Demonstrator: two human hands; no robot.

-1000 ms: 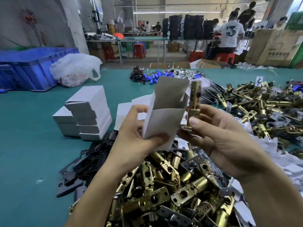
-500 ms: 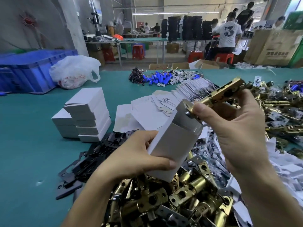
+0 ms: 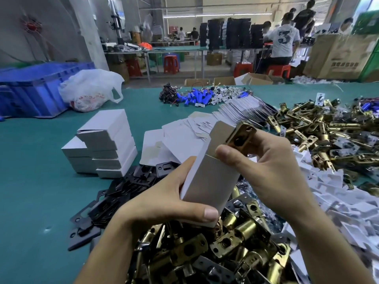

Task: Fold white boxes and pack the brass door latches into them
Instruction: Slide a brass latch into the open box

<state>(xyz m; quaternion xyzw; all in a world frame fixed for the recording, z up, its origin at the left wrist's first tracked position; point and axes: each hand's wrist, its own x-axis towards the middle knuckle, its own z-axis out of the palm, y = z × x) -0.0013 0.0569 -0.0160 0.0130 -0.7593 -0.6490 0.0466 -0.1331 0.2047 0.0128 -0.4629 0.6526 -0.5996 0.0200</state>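
Observation:
My left hand [image 3: 164,203] grips a folded white box [image 3: 211,177] tilted up to the right, its top flap open. My right hand [image 3: 272,171] pinches a brass door latch [image 3: 243,137] that sits mostly inside the box mouth; only its faceplate end shows. A heap of brass latches [image 3: 215,253] lies right under my hands and another heap [image 3: 328,132] spreads at the right. Flat unfolded white boxes [image 3: 178,140] lie behind the box.
A stack of closed white boxes [image 3: 104,144] stands at the left on the green table [image 3: 30,191]. Black strike plates [image 3: 114,197] lie beside the near heap. A blue crate [image 3: 30,89], a white plastic bag [image 3: 90,91] and blue parts [image 3: 194,98] sit farther back. People work behind.
The latch has gone from upright beside the box to slid into its open mouth. Both hands have shifted slightly lower and to the right with the box.

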